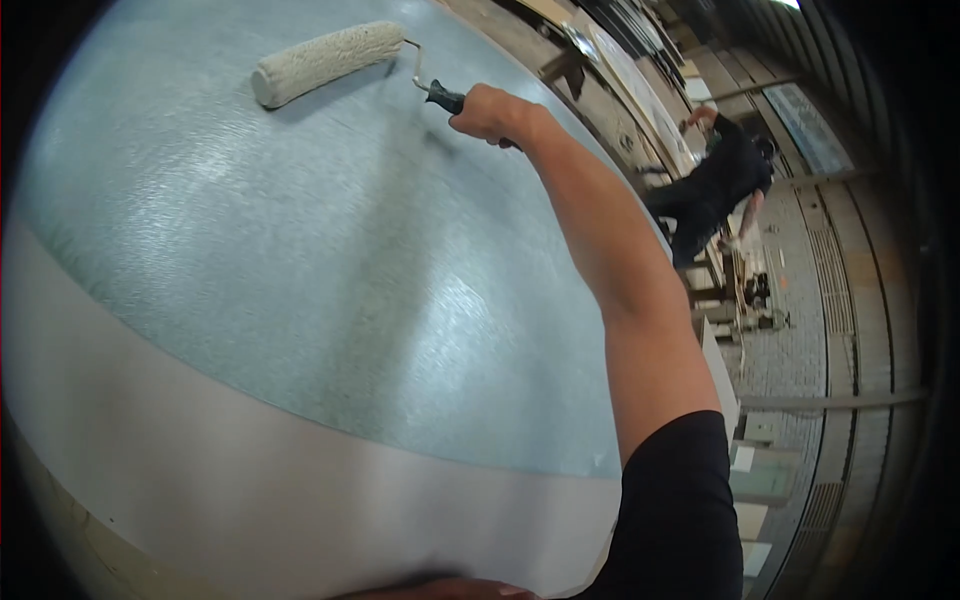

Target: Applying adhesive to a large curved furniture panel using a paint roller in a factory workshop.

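My right hand (493, 116) is closed round the dark handle of a paint roller (330, 63), arm stretched out far ahead. The roller has a long, off-white fluffy sleeve on a thin bent metal frame. Its sleeve rests on a wide panel, on the glossy, wet-looking blue-green area (300, 250). Along the near side runs a bare pale grey strip of the panel (250, 460). A sliver of skin shows at the lower edge, perhaps my left hand (450, 588); its fingers cannot be made out.
Beyond the panel's right edge, a person in dark clothes (722, 183) leans by a long workbench (640, 85). Boards and sheets (765, 470) lean against a pale brick wall (790, 350) at the right. Stacked dark lengths (625, 25) lie at the far back.
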Demonstrator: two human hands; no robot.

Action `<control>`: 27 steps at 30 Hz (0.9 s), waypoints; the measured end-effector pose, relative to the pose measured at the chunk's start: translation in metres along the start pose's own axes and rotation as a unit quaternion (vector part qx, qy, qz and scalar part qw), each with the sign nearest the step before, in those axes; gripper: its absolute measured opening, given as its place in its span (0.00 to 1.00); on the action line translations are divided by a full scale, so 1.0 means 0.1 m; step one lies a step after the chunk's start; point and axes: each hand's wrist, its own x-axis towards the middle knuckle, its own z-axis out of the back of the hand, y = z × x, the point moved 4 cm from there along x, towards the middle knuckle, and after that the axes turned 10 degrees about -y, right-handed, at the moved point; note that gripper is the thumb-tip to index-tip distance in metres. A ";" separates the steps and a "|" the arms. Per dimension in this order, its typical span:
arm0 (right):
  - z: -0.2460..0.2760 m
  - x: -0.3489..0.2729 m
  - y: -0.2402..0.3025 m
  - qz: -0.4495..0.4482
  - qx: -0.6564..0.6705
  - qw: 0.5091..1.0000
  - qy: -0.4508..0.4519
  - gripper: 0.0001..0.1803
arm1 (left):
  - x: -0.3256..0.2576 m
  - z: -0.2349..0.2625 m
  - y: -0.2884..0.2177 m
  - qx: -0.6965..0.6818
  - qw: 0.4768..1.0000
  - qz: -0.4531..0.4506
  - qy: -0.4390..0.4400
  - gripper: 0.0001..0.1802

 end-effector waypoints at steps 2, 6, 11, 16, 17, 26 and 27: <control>-0.04 -0.21 -0.39 0.036 -0.011 0.999 0.020 0.20 | -0.08 -0.04 0.29 0.046 0.999 -0.008 0.022 0.38; -0.45 -1.01 -2.22 0.035 -0.081 0.996 0.013 0.21 | 0.12 0.08 0.46 0.166 0.982 -0.032 0.085 0.40; -0.98 -2.83 -4.19 -0.054 -0.103 0.989 0.090 0.23 | 0.62 0.17 0.68 0.318 0.932 -0.104 0.140 0.43; -1.01 -5.29 -5.69 -0.240 -0.082 0.958 0.131 0.28 | 0.96 -0.32 -0.06 0.366 0.927 0.007 0.078 0.42; -1.01 -5.64 -5.84 -0.260 -0.091 0.950 0.146 0.28 | 1.01 -0.38 -0.04 0.214 0.969 0.126 -0.002 0.39; -1.13 -3.63 -4.97 -0.265 0.019 0.950 0.165 0.27 | 0.98 -0.33 0.17 -0.229 0.927 0.270 -0.121 0.29; -1.00 -3.24 -4.81 -0.224 0.014 0.967 0.117 0.25 | 0.97 -0.34 0.21 -0.384 0.860 0.323 -0.093 0.30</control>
